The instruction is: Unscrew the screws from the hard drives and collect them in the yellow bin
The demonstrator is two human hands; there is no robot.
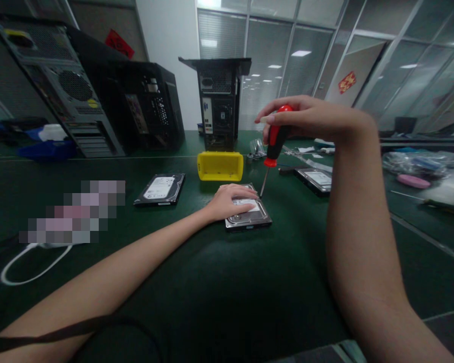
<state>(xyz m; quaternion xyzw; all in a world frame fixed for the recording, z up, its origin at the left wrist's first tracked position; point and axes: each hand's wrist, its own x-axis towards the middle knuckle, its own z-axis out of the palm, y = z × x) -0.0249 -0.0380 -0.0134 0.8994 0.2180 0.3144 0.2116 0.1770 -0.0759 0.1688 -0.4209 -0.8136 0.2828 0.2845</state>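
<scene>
A silver hard drive [254, 218] lies on the green table [212, 272]. My left hand [232, 200] rests across its top with the fingers spread, covering part of the white label. My right hand [297, 118] is wrapped round the handle of a red and black screwdriver [277, 138], held nearly upright above the drive. The screwdriver's tip touches down at the drive's right edge. Behind the drive stands a yellow bin [220, 167], its open side facing me.
Other hard drives lie at left [159, 188] and right [318, 180]. Computer cases stand behind: a large one [75, 91], a black one [151, 106] and a middle one [219, 106]. A white cable [34, 280] loops at left; plastic bags [419, 164] lie at right.
</scene>
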